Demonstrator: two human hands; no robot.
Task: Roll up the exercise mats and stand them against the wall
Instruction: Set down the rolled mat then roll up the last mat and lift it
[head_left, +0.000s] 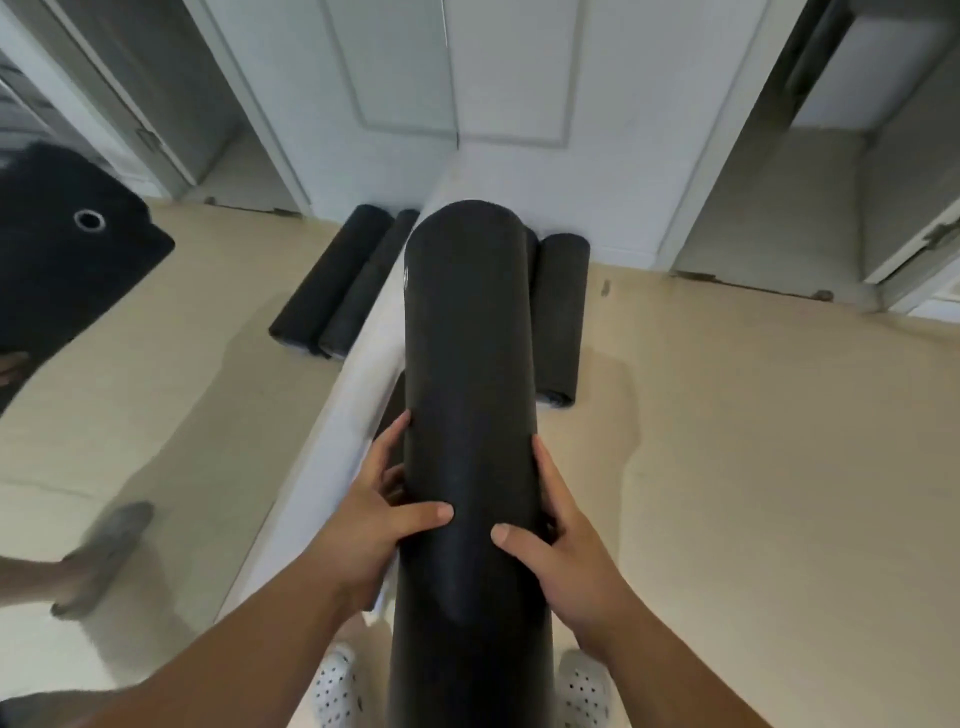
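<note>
A rolled black exercise mat (467, 338) points away from me toward the white wall (498, 104). My left hand (374, 509) grips its left side, thumb across the top. On the right side my right hand (561, 530) grips it the same way. Two rolled black mats (337, 280) stand against the foot of the wall on the left, and a third rolled mat (558, 312) stands on the right. An unrolled black mat (67, 260) with a ringed hole shows at the far left.
A white corner edge (353, 395) runs from the wall toward me, left of the held mat. Another person's grey-slippered foot (98, 556) is on the beige floor at left. My white perforated shoes (337, 686) show below. Open doorways flank the wall.
</note>
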